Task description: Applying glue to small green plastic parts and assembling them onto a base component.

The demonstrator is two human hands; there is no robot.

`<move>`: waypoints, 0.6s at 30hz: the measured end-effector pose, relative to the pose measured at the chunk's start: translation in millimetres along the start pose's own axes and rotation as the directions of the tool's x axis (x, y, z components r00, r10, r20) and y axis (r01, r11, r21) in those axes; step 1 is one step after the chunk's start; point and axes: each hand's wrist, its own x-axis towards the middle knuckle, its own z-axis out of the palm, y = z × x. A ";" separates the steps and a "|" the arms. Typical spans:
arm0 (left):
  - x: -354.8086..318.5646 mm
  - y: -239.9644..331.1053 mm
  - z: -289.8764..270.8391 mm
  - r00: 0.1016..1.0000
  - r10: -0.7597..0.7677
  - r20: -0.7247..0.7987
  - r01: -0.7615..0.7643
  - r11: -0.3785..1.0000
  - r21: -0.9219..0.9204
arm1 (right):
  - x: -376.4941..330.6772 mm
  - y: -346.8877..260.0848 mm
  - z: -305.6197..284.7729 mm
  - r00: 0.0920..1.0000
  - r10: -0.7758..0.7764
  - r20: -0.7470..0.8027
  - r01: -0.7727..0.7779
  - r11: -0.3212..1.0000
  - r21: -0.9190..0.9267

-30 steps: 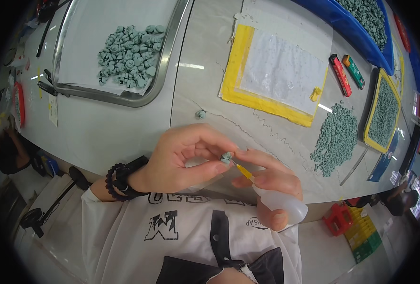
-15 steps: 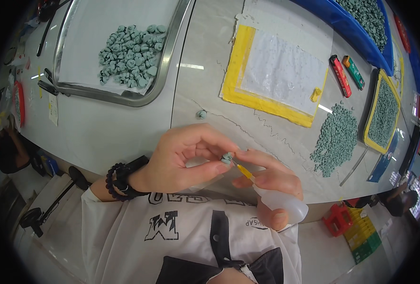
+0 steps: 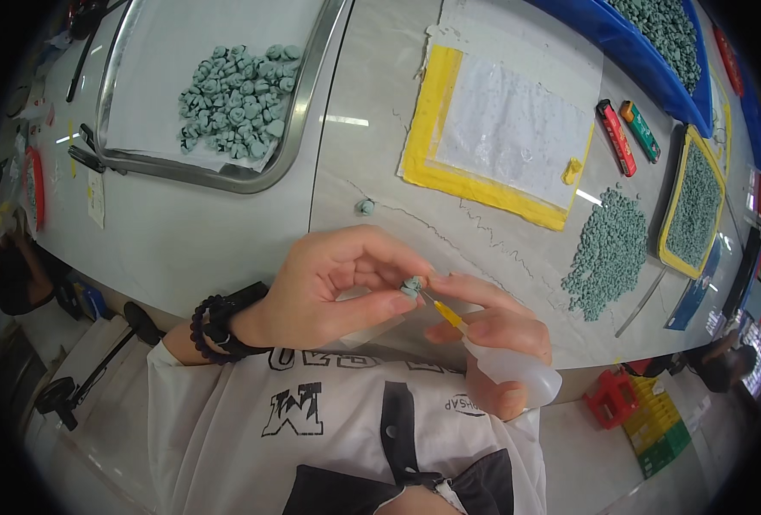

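My left hand [image 3: 337, 283] pinches a small grey-green rosette-like piece [image 3: 411, 286] between thumb and forefinger. My right hand [image 3: 505, 330] is closed around a translucent white squeeze bottle [image 3: 518, 373] with a yellow-based needle tip [image 3: 447, 314]. The thin needle points at the piece; whether it touches cannot be made out. The right forefinger reaches to the piece's upper side. One similar piece [image 3: 364, 207] lies alone on the table beyond my left hand. More of them form a heap [image 3: 234, 99] on white paper in the metal tray [image 3: 260, 182].
A yellow-edged board with a clear sheet [image 3: 509, 120] lies ahead. To its right are a red box cutter [image 3: 616, 137], a green one [image 3: 640, 131] and a pile of small green bits [image 3: 608, 249]. Farther right stand a yellow-rimmed tray [image 3: 668, 251] and a blue bin [image 3: 655, 81].
The squeeze bottle and its needle tip have drawn back slightly to the right, away from the piece. My left hand has hardly moved.
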 end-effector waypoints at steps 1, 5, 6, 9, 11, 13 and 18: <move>0.1 0.3 0.1 1.000 0.000 0.000 0.000 1.000 0.000 | 0.2 -0.2 0.4 1.000 0.004 0.000 -0.004 1.000 0.000; 0.6 2.5 0.7 1.000 -0.004 0.000 0.004 1.000 0.019 | 2.2 -2.2 0.9 1.000 0.019 0.006 -0.019 1.000 -0.007; 0.7 2.7 0.8 1.000 -0.004 -0.002 0.004 1.000 0.020 | 3.0 -2.8 0.8 1.000 0.025 0.012 -0.025 1.000 -0.015; 0.9 2.9 0.7 1.000 -0.004 -0.005 0.004 1.000 0.022 | 3.8 -2.6 0.5 0.999 0.027 0.021 -0.026 0.999 -0.026; 0.8 2.8 -0.1 1.000 -0.002 -0.002 0.002 0.999 0.035 | 3.9 -2.1 0.4 0.999 0.017 0.029 -0.016 0.999 -0.034; 0.6 2.5 -0.1 1.000 -0.001 -0.001 0.001 0.999 0.042 | 3.1 -2.0 1.3 1.000 0.010 0.014 -0.010 1.000 -0.021; 0.2 1.2 0.5 1.000 -0.005 -0.002 0.005 1.000 0.007 | 5.8 -0.3 8.7 0.993 -0.074 -0.092 0.073 0.997 -0.014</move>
